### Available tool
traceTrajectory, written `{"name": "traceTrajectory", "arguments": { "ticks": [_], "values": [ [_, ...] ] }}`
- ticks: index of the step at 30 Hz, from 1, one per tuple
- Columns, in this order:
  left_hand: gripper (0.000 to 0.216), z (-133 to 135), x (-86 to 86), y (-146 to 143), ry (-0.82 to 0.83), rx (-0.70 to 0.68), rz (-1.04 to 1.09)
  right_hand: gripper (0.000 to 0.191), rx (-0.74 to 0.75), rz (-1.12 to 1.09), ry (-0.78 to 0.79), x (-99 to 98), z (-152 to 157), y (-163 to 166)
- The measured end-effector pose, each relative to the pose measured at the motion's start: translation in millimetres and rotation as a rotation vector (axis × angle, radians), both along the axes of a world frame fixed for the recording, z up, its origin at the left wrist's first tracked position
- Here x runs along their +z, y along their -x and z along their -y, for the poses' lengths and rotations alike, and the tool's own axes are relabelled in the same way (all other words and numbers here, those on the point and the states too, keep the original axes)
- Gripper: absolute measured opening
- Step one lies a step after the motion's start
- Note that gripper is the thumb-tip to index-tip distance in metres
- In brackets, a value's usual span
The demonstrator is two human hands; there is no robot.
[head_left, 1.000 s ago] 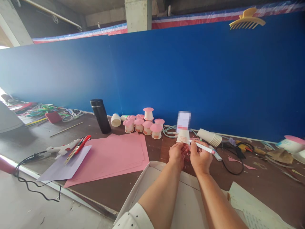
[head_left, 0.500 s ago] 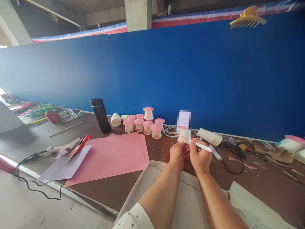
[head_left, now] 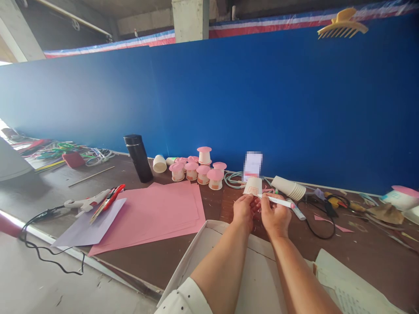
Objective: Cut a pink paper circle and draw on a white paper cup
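Observation:
My left hand is closed on the lower edge of a white paper cup, which has orange-pink lines drawn on its side. In my right hand is a white marker with a pink end; its tip reaches the cup near the drawing. Beyond the cup a pale blurred-out rectangle leans by the blue wall. To the left, several finished-looking cups with pink paper roofs stand grouped. A stack of white paper cups lies on its side to the right.
Pink paper sheets lie left, with a lilac sheet, a glue gun and a red utility knife on top. A black flask stands behind them. A white box lid sits under my forearms; cables lie right.
The marker tip has shifted slightly down and left along the cup's drawing, where the outline looks a little fuller. Both hands stay nearly in place.

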State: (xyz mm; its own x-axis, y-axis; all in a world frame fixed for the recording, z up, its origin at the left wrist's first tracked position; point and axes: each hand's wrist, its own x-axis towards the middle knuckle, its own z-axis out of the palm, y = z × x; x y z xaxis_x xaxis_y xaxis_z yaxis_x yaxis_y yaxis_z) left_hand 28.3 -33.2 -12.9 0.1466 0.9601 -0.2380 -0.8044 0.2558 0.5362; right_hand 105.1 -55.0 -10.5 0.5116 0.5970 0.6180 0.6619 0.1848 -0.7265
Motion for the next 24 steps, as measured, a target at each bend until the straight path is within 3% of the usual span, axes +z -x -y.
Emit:
{"name": "traceTrajectory", "arguments": {
  "ticks": [24],
  "values": [
    [0.016, 2.8, 4.4, -1.3, 0.015, -0.020, -0.038, 0.040, -0.002, -0.006, -0.033, 1.9, 0.0, 0.6]
  ]
}}
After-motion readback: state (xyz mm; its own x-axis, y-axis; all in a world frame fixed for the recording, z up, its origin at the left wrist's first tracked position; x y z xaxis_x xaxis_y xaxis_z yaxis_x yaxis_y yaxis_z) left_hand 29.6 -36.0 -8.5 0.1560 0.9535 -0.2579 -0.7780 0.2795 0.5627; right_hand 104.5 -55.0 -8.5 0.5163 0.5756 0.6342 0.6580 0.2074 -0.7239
